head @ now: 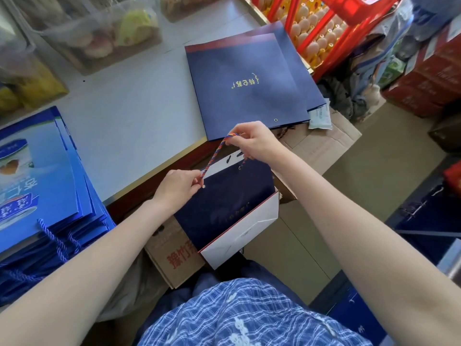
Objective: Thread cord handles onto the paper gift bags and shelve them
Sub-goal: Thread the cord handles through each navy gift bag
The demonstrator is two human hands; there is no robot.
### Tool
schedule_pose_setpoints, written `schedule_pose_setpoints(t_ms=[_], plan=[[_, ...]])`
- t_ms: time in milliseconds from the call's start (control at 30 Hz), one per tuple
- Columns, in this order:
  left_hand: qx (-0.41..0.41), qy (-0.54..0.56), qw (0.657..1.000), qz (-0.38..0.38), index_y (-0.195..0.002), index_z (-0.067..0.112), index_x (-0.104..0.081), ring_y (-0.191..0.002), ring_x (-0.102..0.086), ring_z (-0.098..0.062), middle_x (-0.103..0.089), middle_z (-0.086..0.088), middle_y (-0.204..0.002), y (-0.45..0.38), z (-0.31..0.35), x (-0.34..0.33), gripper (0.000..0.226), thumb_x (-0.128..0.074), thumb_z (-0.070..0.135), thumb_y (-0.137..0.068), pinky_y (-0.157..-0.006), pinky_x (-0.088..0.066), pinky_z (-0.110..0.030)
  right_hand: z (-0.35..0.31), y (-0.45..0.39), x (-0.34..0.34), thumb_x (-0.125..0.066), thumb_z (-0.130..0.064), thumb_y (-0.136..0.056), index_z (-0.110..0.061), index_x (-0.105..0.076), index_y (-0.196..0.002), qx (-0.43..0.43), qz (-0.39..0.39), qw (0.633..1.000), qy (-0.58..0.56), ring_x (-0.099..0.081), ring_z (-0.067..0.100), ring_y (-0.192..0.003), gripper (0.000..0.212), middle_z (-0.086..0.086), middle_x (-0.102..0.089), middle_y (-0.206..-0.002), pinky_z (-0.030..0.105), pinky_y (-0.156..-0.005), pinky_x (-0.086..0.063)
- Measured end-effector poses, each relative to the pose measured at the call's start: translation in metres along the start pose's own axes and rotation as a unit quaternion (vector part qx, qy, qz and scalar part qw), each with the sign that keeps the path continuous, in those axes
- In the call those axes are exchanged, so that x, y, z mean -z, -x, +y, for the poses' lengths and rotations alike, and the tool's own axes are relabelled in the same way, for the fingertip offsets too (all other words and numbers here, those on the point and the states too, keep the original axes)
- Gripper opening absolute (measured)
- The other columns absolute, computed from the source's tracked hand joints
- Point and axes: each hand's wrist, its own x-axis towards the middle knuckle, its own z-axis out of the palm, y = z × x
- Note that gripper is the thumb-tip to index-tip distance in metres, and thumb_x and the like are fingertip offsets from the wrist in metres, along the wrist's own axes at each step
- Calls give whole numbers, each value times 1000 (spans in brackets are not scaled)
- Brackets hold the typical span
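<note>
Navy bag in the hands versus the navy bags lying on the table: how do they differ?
The held navy bag hangs off the table edge over a cardboard box, white bottom fold showing; the navy bags on the table lie flat, gold lettering up. The held bag has a multicoloured cord pinched by the left hand and right hand; the top table bag's visible eyelet is empty. Both are dark navy with metal eyelets.

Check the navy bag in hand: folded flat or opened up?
Folded flat. The navy bag shows one flat panel with its white base folded up; both hands pinch the cord.
</note>
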Motion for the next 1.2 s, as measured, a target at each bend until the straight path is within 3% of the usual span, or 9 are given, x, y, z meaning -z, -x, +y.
schedule_pose_setpoints(t_ms=[133, 233, 333, 467, 733, 867, 1000, 1133, 1200], plan=[[2, 62, 998, 18, -93, 15, -63, -85, -56, -20, -67, -4, -97, -1, 7, 3, 6, -59, 19, -90, -71, -39, -27, 14, 10, 13, -59, -13, -89, -9, -63, -84, -28, 33, 999, 33, -44, 3, -37, 8, -4, -51, -52, 18, -45, -35], [-20, 47, 999, 12, -101, 13, -54, -83, -56, -22, -64, -3, -93, 1, 16, 4, 14, -59, 19, -90, -71, -39, -29, 26, 23, 16, -63, -16, -83, -13, -61, -97, -48, -93, 975, 194, -57, 15, -53, 14, 0, -63, -66, 23, -55, -48], [-20, 72, 997, 29, -100, 13, -47, -81, -61, -24, -66, -2, -88, 4, 24, 4, 22, -64, 18, -86, -71, -45, -31, 29, 34, -10, -67, -17, -82, -13, -58, -108, -49, -143, 968, 202, -63, 16, -62, 27, -2, -63, -81, 26, -68, -48], [-28, 88, 995, 26, -93, 17, -45, -78, -62, -19, -66, -2, -87, 10, 29, 7, 25, -68, 18, -83, -70, -46, -28, 29, 38, -51, -61, -14, -87, -15, -57, -115, -25, -97, 992, 82, -60, 11, -73, 28, -1, -64, -96, 26, -74, -51], [-18, 22, 998, -59, -102, 14, -65, -86, -59, -15, -67, -4, -97, 24, 13, 14, 16, -64, 19, -86, -75, -44, -25, 40, 39, -52, -57, -11, -88, -16, -71, -91, -58, 61, 996, 24, -57, 11, -87, 16, 1, -67, -96, 23, -74, -42], [31, 35, 999, 7, -108, 10, -67, -89, -55, -13, -65, -4, -104, 30, 10, 16, 22, -57, 21, -91, -78, -40, -24, 41, 49, -44, -67, -17, -81, -15, -72, -85, -34, 47, 997, 47, -61, 15, -89, 7, 1, -69, -94, 28, -80, -48], [-4, 21, 999, 47, -105, 10, -67, -90, -55, -13, -65, -3, -103, 33, 22, 25, 20, -54, 20, -93, -76, -37, -21, 36, 55, -49, -66, -16, -82, -13, -72, -82, -33, 61, 997, 16, -59, 11, -78, 6, 5, -71, -91, 23, -69, -47], [-14, 25, 998, 61, -100, 12, -69, -83, -51, -9, -67, 0, -97, 32, 29, 32, 20, -53, 22, -94, -72, -36, -21, 20, 61, -49, -61, -9, -87, -13, -58, -79, -52, 26, 991, -121, -46, 2, -36, 9, 10, -68, -76, 14, -40, -34], [-10, 23, 998, 64, -100, 11, -69, -83, -53, -11, -68, -4, -99, 30, 30, 32, 20, -53, 23, -94, -72, -37, -23, 16, 66, -49, -64, -7, -86, -10, -59, -83, -36, 19, 991, -126, -49, -1, -37, 6, 2, -63, -67, 11, -40, -35]])
